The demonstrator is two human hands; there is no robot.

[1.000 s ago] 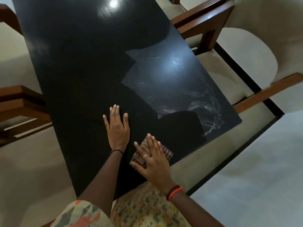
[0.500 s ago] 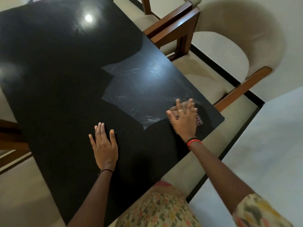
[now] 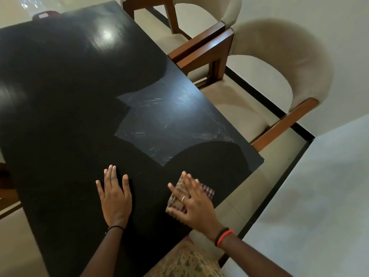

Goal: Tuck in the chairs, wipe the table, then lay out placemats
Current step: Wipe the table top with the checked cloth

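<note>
Right grip: our right hand [image 3: 194, 206] lies flat with fingers spread on a folded checked cloth [image 3: 205, 191], pressing it to the surface rather than pinching it; the hand sits in the lower middle of the frame, right of centre.
Left grip: our left hand [image 3: 115, 198] lies palm down, fingers loosely spread and holding nothing, just left of the right hand and apart from the cloth.
Cloth: we see its brown-and-white check showing past the fingertips and under the thumb side, near the lower right edge of the surface.
Worktop: a glossy black rectangular worktop [image 3: 69, 96] fills the left and centre of the frame; we see pale streaks on a lit patch at centre right and a bright light reflection at upper centre.
Chairs: a beige upholstered chair with a curved back and brown wooden arms [image 3: 279, 62] stands at the right of the frame, its seat partly under the worktop's edge; a second chair of the same kind [image 3: 199, 23] stands beside it at the upper centre.
Wrists: a thin black band [image 3: 114, 228] on our left wrist; red and black bangles [image 3: 223, 236] on our right wrist.
Clothing: a floral patterned garment [image 3: 189, 262] at the bottom centre.
</note>
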